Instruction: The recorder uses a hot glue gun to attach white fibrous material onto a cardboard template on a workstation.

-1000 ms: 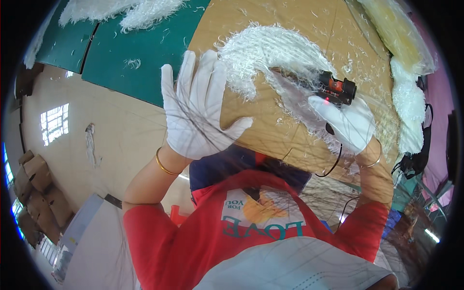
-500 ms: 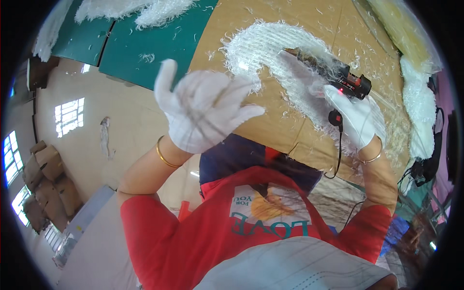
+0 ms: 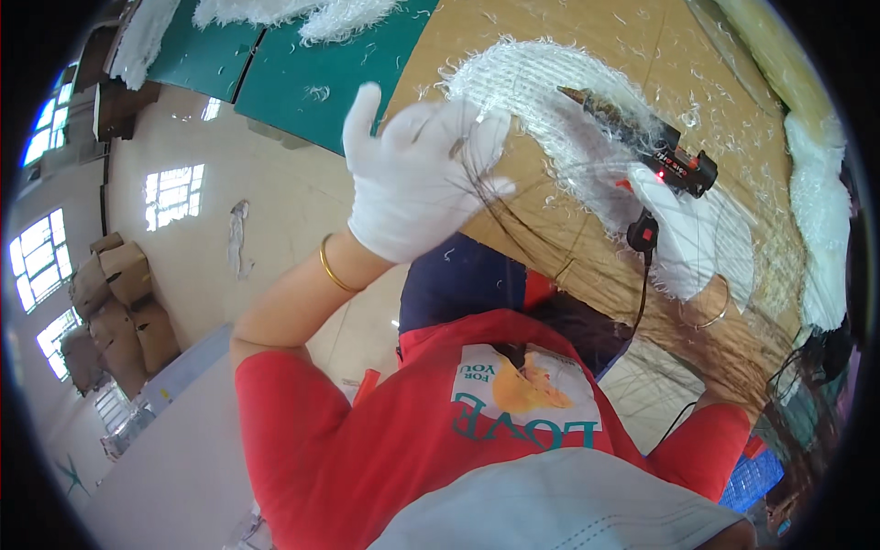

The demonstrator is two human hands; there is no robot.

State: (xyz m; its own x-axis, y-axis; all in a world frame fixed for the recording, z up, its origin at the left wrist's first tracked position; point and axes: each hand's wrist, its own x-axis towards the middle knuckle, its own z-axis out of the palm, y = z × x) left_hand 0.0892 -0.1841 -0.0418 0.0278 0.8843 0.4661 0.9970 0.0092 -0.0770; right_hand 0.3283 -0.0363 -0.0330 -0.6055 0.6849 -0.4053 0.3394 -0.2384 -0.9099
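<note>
Gripping a gun (image 3: 667, 145) in the right hand (image 3: 680, 229), above shaggy white cloth (image 3: 513, 78) on the bench (image 3: 632, 23).
Wrapped around the grip on the right, near the dangling cord (image 3: 643, 293); held up empty, as far as visible, on the left, with that hand's (image 3: 412, 183) fingers apart and loosely curled. Aimed up and leftward at the tip (image 3: 575, 93), away from the body, long axis slanting down to lower right. Judging progress: cloth laid out, gun seemingly powered; impossible to tell how much is finished or left. Visible beyond: more shag (image 3: 348, 18), then boxes (image 3: 124, 316) near windows (image 3: 41, 257).
</note>
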